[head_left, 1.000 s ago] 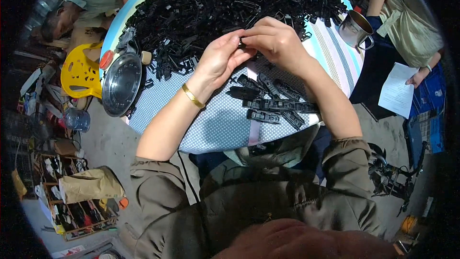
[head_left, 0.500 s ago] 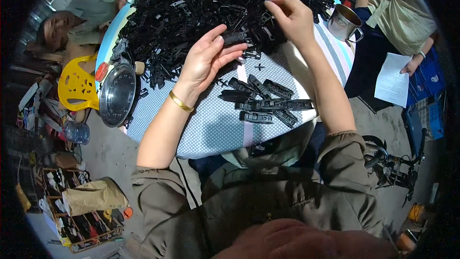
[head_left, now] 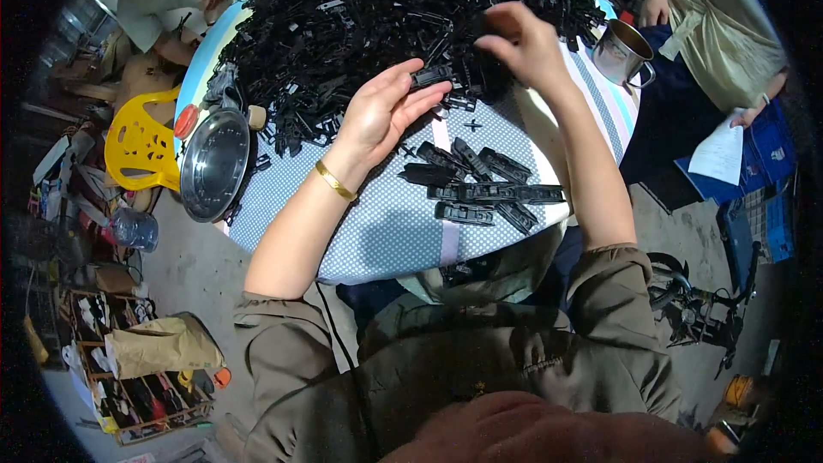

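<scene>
My left hand (head_left: pixel 377 116) wears a gold bracelet (head_left: pixel 334 180) and holds a long black moulded plastic piece (head_left: pixel 431 77) between thumb and fingers, at the near edge of a big pile of black plastic pieces (head_left: pixel 343 43). Over the right part of this pile is my right hand (head_left: pixel 530 45), thumb and forefinger apart; its other fingers are partly hidden. Nearer to me, several long black pieces with pointed ends (head_left: pixel 493 193) lie in a loose cluster. A small cross-shaped black piece (head_left: pixel 472 125) lies between the cluster and the pile.
The patterned cloth (head_left: pixel 386 240) covers a round table. A metal mug (head_left: pixel 619 56) stands at its right edge, a round metal-and-glass dish (head_left: pixel 214 165) at its left, beside a yellow plastic chair (head_left: pixel 141 146). Other people sit at far left and right; one holds a paper (head_left: pixel 718 154).
The thumb and forefinger of my right hand have parted. My left hand still holds its black piece. The person at the right has lowered the paper; the one at the left has shifted.
</scene>
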A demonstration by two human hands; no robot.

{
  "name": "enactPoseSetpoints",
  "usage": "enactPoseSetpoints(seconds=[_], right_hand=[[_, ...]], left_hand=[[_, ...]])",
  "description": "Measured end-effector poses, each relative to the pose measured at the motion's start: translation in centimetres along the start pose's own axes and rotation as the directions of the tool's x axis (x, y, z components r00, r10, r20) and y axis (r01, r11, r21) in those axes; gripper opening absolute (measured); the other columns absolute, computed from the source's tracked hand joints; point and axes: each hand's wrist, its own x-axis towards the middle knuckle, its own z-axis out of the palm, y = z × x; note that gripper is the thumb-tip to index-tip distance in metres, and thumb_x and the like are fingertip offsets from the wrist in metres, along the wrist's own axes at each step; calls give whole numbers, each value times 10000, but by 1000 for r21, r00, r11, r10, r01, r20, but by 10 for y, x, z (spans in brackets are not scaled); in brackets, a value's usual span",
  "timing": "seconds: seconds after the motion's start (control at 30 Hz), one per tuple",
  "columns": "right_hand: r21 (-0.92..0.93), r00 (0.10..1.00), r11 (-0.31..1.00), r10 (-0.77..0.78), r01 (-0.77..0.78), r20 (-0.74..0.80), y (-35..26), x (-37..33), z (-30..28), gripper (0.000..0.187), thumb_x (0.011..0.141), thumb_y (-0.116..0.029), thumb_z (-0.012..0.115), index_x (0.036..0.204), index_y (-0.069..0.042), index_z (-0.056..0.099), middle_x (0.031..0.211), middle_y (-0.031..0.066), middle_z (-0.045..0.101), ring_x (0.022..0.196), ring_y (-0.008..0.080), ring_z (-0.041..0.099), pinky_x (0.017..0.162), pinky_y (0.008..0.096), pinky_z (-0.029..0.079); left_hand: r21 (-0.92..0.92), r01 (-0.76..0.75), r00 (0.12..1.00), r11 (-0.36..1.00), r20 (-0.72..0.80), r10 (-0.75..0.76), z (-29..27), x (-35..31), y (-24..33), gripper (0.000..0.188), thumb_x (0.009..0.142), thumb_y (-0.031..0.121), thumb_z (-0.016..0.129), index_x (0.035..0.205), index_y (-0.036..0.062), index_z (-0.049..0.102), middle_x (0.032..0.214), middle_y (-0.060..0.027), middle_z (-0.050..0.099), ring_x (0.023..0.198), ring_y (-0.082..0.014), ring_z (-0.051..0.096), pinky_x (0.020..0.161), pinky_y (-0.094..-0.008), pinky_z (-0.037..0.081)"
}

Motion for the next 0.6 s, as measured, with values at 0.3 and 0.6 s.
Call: enactPoseSetpoints(seconds=[0.3, 0.6], right_hand=[[83, 856, 876, -482, 476, 185, -41, -11, 9, 272, 626, -56, 710, 883, -26, 627, 859, 79, 623, 789, 225, 582, 682, 305, 483], [28, 819, 826, -561, 562, 123, -51, -15, 15, 316, 598, -40, 711, 899, -35, 614, 870, 74, 614, 786, 224, 566, 656, 308, 487]], left_hand=[[117, -16, 999, 993, -28, 20, -3, 0, -2, 368, 933, 106, 330, 1245, -89, 302, 1063, -190, 512, 935, -207, 564, 890, -332, 468], [209, -28, 997, 978, -58, 41, -4, 0, -5, 370, 920, 131, 401, 1239, -49, 350, 1010, -116, 538, 855, -132, 573, 810, -247, 499]])
